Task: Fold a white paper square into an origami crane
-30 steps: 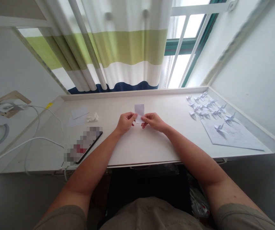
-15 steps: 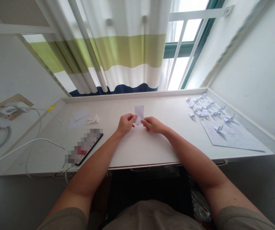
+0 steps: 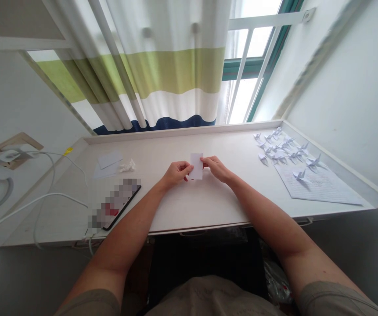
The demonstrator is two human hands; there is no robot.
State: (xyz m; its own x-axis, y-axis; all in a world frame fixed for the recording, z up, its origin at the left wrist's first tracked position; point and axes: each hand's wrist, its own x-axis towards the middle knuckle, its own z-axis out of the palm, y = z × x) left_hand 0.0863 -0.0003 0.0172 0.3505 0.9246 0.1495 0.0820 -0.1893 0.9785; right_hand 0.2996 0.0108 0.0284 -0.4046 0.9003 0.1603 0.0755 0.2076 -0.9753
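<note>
A small white paper rectangle (image 3: 196, 166) stands upright just above the white desk (image 3: 189, 202), near its middle. My left hand (image 3: 176, 173) pinches the paper's lower left edge. My right hand (image 3: 217, 168) pinches its upper right edge with thumb and forefinger. Both hands rest low over the desktop, close together.
Several small folded paper cranes (image 3: 282, 149) sit at the far right, two of them on a written sheet (image 3: 317, 188). Blank paper pieces (image 3: 109, 160) and a crumpled scrap (image 3: 127, 165) lie at the left. A phone (image 3: 116, 204) and white cables (image 3: 40, 197) occupy the left edge.
The paper has come lower and slightly right. My right hand moved from the paper's lower edge up to its upper right edge; my left hand stays at the lower left.
</note>
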